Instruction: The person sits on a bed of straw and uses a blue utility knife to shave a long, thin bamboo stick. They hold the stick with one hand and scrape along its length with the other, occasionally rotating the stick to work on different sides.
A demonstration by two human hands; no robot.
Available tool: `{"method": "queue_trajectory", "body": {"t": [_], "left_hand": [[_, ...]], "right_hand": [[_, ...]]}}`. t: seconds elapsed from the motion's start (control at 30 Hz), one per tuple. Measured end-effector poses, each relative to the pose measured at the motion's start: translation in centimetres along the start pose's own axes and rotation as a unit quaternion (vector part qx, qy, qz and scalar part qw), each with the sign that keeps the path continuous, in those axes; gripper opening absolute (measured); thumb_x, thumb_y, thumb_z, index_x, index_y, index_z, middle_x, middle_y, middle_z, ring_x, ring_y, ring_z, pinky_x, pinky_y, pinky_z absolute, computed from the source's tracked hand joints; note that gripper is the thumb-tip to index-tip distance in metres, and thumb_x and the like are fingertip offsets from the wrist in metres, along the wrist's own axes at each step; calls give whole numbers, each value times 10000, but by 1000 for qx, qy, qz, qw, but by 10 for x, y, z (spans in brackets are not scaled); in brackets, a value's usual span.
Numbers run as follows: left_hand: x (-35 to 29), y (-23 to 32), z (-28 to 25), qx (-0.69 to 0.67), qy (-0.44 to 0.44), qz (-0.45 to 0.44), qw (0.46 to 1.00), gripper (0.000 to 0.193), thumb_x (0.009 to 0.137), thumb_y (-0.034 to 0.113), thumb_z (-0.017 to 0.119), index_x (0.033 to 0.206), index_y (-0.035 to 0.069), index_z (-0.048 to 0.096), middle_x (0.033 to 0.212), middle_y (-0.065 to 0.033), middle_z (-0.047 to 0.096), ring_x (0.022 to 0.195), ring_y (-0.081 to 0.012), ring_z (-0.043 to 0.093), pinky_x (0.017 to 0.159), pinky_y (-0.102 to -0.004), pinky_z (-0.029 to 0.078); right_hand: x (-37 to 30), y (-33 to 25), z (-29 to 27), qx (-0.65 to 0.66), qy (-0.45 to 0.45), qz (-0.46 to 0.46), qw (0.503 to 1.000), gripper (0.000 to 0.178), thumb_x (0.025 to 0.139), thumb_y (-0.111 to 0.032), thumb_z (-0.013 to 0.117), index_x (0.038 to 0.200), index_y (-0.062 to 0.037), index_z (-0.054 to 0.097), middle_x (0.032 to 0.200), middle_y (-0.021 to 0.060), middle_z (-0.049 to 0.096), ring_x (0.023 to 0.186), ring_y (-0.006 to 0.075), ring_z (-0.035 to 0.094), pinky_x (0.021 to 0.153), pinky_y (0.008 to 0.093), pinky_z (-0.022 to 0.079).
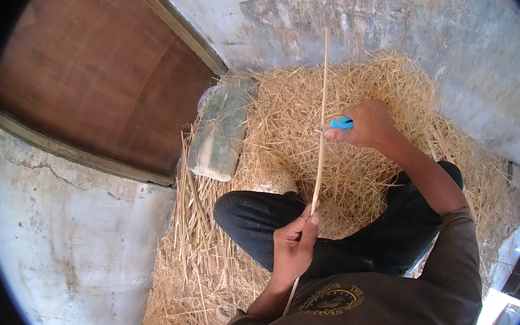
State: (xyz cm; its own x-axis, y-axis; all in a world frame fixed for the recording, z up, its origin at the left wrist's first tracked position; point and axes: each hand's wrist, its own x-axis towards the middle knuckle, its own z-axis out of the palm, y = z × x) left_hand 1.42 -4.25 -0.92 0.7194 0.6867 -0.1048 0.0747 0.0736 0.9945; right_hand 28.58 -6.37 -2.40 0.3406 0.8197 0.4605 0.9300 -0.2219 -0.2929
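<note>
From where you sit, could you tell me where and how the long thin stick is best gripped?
Likely at its lower part, where the left hand already pinches the stick, coming from below. It is slender and leans up and away, so a low pinch steadies it while the right hand holds a blue-handled tool against its middle.

Pale tan stick (321, 117), nearly the same yellow-gold as the straw pile (383, 83) under it. The little tool (341, 123) in the right hand (365, 123) is bright blue. Trousers (265, 221) are black, shirt (395, 299) dark brown with a round gold-edged emblem. Door (98, 77) is reddish brown, walls (76, 253) blotchy grey-white, and the block (220, 132) is dull grey-green.
</note>
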Motion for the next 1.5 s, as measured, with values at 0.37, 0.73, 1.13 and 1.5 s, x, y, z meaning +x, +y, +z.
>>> {"method": "queue_trajectory", "body": {"t": [0.37, 0.73, 1.13, 1.5], "left_hand": [[-26, 12, -6, 12, -49, -65, 997, 298, 955, 82, 523, 1245, 29, 572, 653, 90, 419, 567, 6, 335, 495, -166, 267], [-36, 6, -16, -33, -77, -217, 972, 295, 1000, 219, 437, 1160, 32, 601, 540, 40, 432, 393, -15, 344, 378, -178, 272], [21, 15, -10, -63, -43, -69, 995, 311, 1005, 227, 417, 1158, 22, 596, 510, 36, 403, 343, -19, 320, 330, -173, 258], [27, 13, -11, -130, -43, -73, 988, 326, 1006, 245, 415, 1138, 1, 586, 499, 29, 387, 349, -28, 329, 317, -180, 255]], "right_hand": [[33, 53, -10, -81, -78, 112, 987, 676, 737, -777, 501, 574, -131, 615, 440, 10, 453, 401, 149, 468, 410, 336, 390], [22, 164, -21, -24, -48, 367, 929, 814, 788, -774, 428, 555, -2, 539, 495, 87, 479, 460, 218, 451, 495, 404, 397], [-25, -36, -6, 74, -76, -70, 992, 615, 674, -690, 646, 520, -102, 556, 449, 54, 507, 392, 243, 532, 414, 364, 407], [-14, -29, -5, 27, -8, -114, 993, 637, 635, -731, 639, 518, -113, 545, 433, 51, 473, 379, 228, 510, 394, 361, 392]]}}
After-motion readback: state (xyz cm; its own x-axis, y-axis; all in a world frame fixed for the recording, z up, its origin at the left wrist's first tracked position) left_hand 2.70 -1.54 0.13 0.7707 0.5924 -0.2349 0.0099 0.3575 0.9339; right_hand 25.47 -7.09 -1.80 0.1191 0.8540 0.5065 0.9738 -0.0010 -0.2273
